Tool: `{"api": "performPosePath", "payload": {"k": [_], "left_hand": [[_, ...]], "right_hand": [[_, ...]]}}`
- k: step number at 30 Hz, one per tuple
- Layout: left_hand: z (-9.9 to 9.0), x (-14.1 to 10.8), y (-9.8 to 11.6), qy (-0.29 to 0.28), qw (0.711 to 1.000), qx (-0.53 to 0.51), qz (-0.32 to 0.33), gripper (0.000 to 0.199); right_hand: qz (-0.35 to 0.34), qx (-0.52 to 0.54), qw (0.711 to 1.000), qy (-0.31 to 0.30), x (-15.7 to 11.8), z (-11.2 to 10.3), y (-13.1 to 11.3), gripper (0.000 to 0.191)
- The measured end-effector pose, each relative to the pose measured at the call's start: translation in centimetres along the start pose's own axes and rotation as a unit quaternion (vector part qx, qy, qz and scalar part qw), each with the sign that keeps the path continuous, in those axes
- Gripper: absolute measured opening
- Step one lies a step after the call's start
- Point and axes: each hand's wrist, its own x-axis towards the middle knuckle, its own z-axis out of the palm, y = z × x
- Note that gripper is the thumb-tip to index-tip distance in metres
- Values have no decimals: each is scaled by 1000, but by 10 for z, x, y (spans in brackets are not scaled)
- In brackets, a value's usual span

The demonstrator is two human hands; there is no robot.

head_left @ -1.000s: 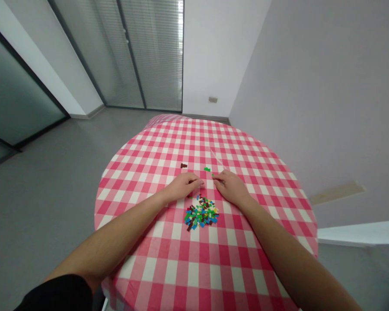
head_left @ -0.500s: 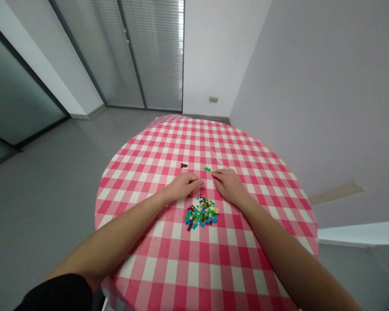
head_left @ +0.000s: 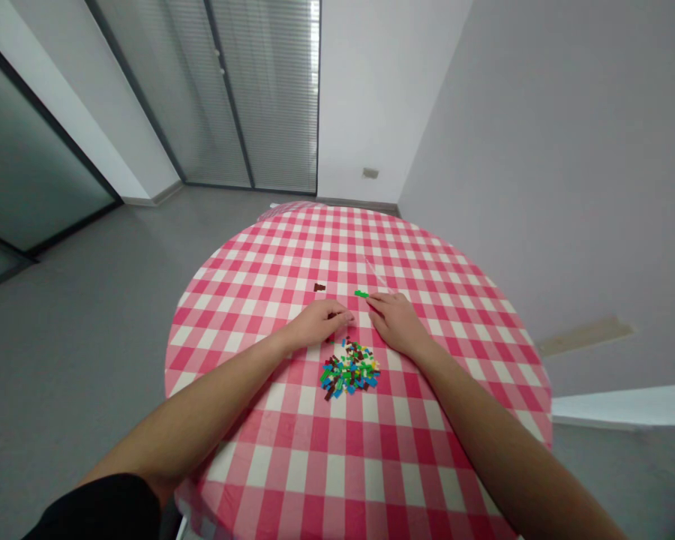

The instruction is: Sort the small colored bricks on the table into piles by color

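"What's the big picture?"

"A round table under a pink-and-white gingham cloth (head_left: 292, 247), standing on a smooth grey floor (head_left: 79, 315). There's a matte pale wall (head_left: 540, 150) on the right and slatted blinds (head_left: 241, 90) behind glass straight ahead."

"And on the cloth?"

"A loose, flat heap of small plastic bricks (head_left: 349, 369) near the table's centre: thin rectangular pieces in blue, green, brown, yellow and white. Nearer the far edge, apart from the heap, lie a dark brown brick (head_left: 319, 287) and a green brick (head_left: 361, 294)."

"The hands?"

"Both bare forearms reach in from the near edge, with a black sleeve (head_left: 95, 510) at the left elbow. The left hand (head_left: 319, 322) lies palm down just past the heap, its fingers curled closed; I can't tell if they hold a piece. The right hand (head_left: 397, 324) is palm down too, lightly curled, with its fingertips (head_left: 371, 298) at the green brick's end. Whether they've gripped it, I can't tell."
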Motion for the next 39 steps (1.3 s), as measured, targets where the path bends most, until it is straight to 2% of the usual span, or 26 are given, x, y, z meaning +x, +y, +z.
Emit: {"api": "performPosePath", "payload": {"k": [5,9,15,19,22,25,30,35,39], "left_hand": [[0,-1,0,-8,1000,-2,-7,24],[-8,-3,-1,-37,999,19,4,21],[-24,-6,4,-105,992,69,21,16],[-30,-9,6,-157,983,85,44,16],[-34,-11,7,-182,980,70,33,17],[-35,-13,8,-202,978,46,18,12],[-30,-12,11,-231,969,87,29,30],[-26,-10,11,-232,958,151,70,33],[-25,-9,12,-224,958,166,62,31]], "right_hand": [[2,32,999,14,-1,-1,0,35],[10,132,991,30,-4,-8,-6,25],[-30,272,955,-118,-10,-24,-17,19],[-84,263,948,-157,-11,-29,-18,18],[-98,256,946,-174,-11,-32,-17,17],[-83,271,937,-203,-12,-37,-17,18],[-45,291,917,-269,-14,-44,-18,32],[-40,284,920,-268,-13,-45,-22,26],[-68,279,923,-255,-13,-43,-23,15]]}}
